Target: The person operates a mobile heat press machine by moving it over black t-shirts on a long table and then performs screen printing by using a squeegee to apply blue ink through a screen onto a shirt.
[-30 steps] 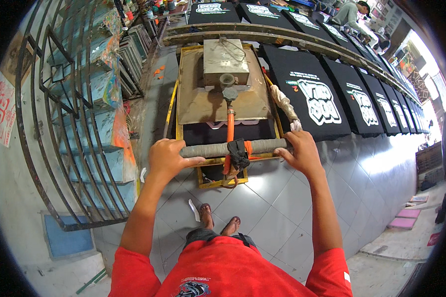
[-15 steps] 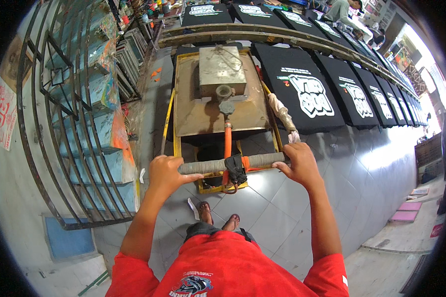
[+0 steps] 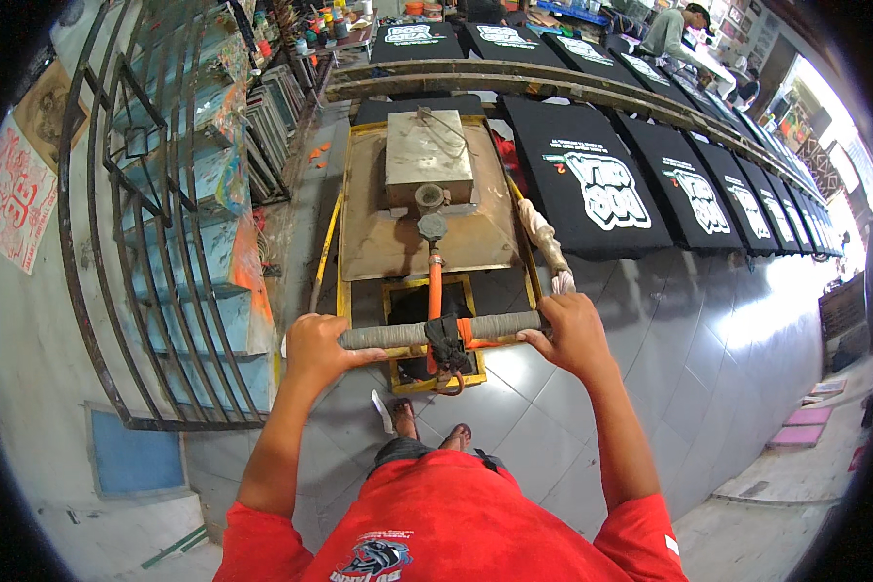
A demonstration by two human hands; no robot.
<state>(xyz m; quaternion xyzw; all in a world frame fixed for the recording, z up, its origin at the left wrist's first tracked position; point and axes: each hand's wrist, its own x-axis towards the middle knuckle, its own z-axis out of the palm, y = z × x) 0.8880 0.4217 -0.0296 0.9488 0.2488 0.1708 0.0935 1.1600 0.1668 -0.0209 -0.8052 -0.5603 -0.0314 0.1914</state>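
Observation:
Both my hands grip a grey cord-wrapped handlebar (image 3: pixel 388 336) on a yellow-framed wheeled-looking cart. My left hand (image 3: pixel 314 353) is closed round its left end, thumb lying along the bar. Round the right end my right hand (image 3: pixel 574 332) is closed, beside a side rod wrapped in pale cloth (image 3: pixel 543 235). Beyond the bar sits a broad metal hood (image 3: pixel 427 254) with a metal box (image 3: pixel 432 160) on top. An orange hose (image 3: pixel 435 296) runs from a valve fitting (image 3: pixel 432 229) down to a black wrapping (image 3: pixel 446 341) tied at the bar's middle.
Black shirts with white prints (image 3: pixel 606 194) lie in a long row at the right, behind them wooden rails (image 3: pixel 475 81). A curved metal railing (image 3: pixel 73 242) and blue shelves (image 3: pixel 204 320) stand at the left. A person (image 3: pixel 667 37) is at the far right.
The cart has shifted slightly left relative to the row of shirts, and a red patch now shows between them. The view has turned a little left. Both hands keep their grip.

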